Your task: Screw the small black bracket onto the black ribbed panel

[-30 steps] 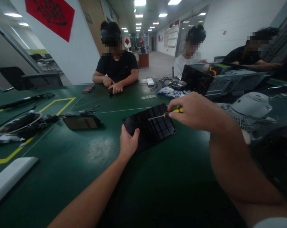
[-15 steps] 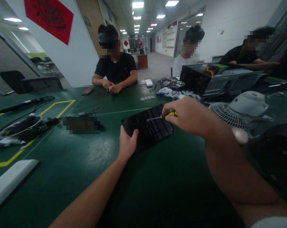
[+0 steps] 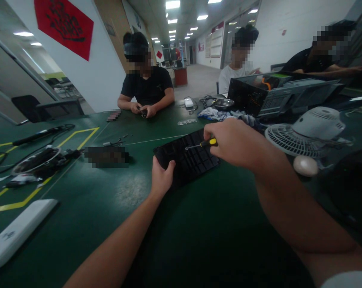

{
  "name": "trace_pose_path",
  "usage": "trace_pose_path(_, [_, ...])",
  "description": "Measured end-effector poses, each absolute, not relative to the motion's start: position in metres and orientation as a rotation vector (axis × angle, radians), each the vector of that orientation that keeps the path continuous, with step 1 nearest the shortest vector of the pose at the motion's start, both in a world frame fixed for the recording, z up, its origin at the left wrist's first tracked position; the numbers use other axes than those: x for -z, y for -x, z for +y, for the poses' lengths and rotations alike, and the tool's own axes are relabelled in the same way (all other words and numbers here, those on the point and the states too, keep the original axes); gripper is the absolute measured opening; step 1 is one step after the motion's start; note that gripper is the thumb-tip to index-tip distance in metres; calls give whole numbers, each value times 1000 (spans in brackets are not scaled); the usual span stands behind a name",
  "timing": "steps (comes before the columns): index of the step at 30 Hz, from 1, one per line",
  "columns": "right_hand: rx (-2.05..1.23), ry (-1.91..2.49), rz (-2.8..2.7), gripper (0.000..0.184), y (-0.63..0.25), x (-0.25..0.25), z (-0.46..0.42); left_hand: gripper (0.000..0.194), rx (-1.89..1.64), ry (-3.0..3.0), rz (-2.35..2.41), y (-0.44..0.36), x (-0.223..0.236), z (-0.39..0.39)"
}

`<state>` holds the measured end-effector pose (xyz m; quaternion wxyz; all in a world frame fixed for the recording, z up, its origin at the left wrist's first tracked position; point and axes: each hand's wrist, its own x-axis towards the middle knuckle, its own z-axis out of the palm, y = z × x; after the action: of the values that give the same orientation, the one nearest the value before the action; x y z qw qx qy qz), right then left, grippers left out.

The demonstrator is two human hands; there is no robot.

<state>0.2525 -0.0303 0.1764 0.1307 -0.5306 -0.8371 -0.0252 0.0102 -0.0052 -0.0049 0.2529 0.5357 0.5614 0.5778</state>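
A flat black plastic panel (image 3: 195,162) with a grid of ribs lies tilted over the green table in front of me. My left hand (image 3: 163,172) grips its near left corner, thumb on top and fingers at the edge. In my right hand (image 3: 225,140) is a screwdriver (image 3: 209,142) with a yellow and black handle, held between thumb and fingers. Its metal shaft points left, and the tip is over the panel's middle. Whether the tip touches the panel, I cannot tell.
A grey fan (image 3: 307,132) and a pale computer mouse (image 3: 306,165) are at right, beyond them an opened computer case (image 3: 277,96). Cables (image 3: 38,160) and a white elongated box (image 3: 22,234) are at left. A person (image 3: 146,86) sits opposite; two others sit at right.
The view has shifted slightly. My right hand and the screwdriver handle have moved a little left and turned, while the left hand keeps its hold. The person opposite has shifted their hands.
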Motion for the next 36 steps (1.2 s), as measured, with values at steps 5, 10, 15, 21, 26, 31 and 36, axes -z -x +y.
trace_pose_path(5, [134,1554,-2412,28,-254,-179,-26,44,-1571,-1465,1538,-10,4,-4])
trace_pose_path(10, [184,1636,-2370,29,-256,-181,-27,45,-1566,-1480,1566,-8,7,-3])
trace_pose_path(15, [173,1727,-2394,37,-256,-178,-23,46,-1572,-1455,1575,-8,8,-2])
trace_pose_path(21, [9,1663,-2524,33,-266,-178,-12,46,-1567,-1449,1567,-9,6,-4])
trace_pose_path(26, [101,1596,-2439,22,-279,-185,-18,47,-1555,-1443,1555,-8,6,-4])
trace_pose_path(31, [126,1579,-2308,23,-280,-190,-24,45,-1553,-1460,1574,-8,5,-4])
trace_pose_path(36, [112,1567,-2330,26,-273,-188,-22,44,-1566,-1471,1566,-8,7,-4])
